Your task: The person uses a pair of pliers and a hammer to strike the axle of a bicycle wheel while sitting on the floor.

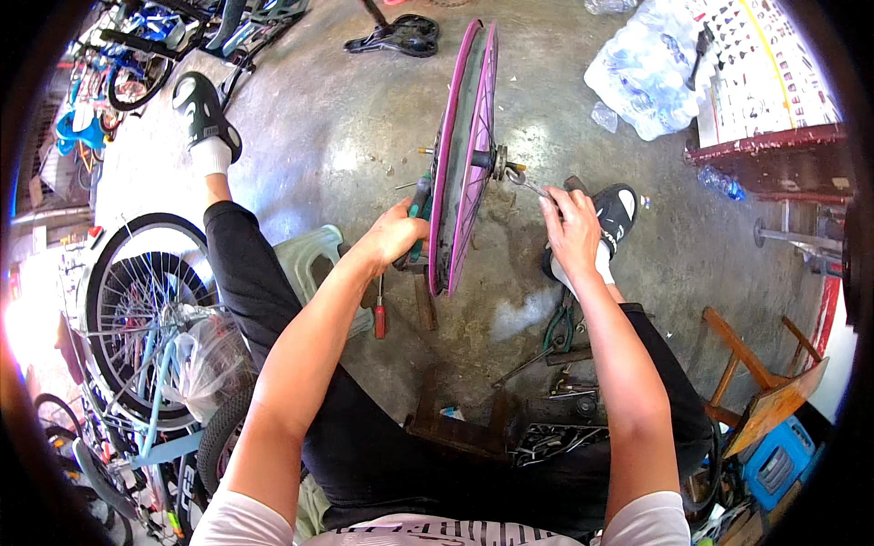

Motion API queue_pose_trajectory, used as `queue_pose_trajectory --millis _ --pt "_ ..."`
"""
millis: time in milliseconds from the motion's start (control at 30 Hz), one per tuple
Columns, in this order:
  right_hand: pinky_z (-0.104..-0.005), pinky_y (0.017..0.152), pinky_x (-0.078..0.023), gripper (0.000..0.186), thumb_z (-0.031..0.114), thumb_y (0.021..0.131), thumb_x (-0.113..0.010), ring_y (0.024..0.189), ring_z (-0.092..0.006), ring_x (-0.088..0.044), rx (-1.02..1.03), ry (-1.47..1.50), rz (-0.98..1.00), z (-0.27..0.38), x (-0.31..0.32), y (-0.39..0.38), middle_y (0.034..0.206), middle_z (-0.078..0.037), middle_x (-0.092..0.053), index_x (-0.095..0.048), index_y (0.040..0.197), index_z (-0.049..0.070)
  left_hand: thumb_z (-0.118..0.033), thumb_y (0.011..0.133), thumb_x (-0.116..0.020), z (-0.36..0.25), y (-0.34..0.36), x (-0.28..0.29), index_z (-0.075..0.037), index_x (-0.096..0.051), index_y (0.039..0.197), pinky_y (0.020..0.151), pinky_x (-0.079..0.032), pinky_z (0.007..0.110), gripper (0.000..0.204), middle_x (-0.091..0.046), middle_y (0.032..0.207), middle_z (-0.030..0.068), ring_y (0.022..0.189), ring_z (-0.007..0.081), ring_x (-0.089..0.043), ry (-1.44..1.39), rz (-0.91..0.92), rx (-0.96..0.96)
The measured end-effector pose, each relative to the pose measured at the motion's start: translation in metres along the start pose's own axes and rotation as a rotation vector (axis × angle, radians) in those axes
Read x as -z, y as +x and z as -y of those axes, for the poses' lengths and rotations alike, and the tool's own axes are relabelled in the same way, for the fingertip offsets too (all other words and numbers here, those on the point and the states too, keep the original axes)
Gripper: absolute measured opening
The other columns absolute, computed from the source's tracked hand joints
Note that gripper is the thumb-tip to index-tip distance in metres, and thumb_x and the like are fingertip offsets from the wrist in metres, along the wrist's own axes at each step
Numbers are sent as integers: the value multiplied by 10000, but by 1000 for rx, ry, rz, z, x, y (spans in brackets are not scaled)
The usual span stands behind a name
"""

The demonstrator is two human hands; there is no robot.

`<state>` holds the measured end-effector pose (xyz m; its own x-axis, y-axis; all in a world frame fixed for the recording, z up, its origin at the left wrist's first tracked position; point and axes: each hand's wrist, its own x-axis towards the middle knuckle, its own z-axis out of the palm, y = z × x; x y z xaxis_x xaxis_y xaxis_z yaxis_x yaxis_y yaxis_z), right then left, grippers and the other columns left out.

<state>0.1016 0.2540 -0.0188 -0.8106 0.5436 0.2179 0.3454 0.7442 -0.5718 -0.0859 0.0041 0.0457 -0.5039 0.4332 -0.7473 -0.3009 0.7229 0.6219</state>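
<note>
One spoked, tyreless pink wheel (pixel 451 173) stands before me, work on it seemingly unfinished. My right hand (pixel 574 227) grips a wrench (pixel 528 185) at its hub (pixel 499 164); what my left hand (pixel 397 235) holds, I cannot tell.

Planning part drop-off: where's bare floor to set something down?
Floor is bare between wheel and plastic bag, and between left shoe and saddle. Crowded: around pliers and loose tools.
</note>
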Motion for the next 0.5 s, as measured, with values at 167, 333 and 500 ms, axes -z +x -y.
queue_pose_trajectory --millis 167,333,500 --pt "-437 829 -499 243 269 1011 -675 931 -333 -615 -131 158 -33 -9 -28 -2 922 -116 -612 -733 1187 113 -205 915 -672 -21 6 -5 -21 -687 1053 556 -459 328 230 -688 864 87 674 149 -605 -14 69 -22" --pt "-426 829 -492 271 254 1051 -622 913 -342 -607 -153 233 -52 -2 -51 -1 903 -131 -578 -699 1268 111 -194 912 -665 -20 13 2 -31 -677 964 512 -447 307 172 -705 851 101 671 162 -639 -62 58 33" --pt "-447 835 -497 250 205 1043 -617 933 -359 -614 -158 240 -53 -3 -59 3 933 -142 -595 -682 1265 109 -318 957 -626 -31 4 -9 -38 -691 992 501 -372 286 289 -669 814 59 628 138 -569 8 18 -5"
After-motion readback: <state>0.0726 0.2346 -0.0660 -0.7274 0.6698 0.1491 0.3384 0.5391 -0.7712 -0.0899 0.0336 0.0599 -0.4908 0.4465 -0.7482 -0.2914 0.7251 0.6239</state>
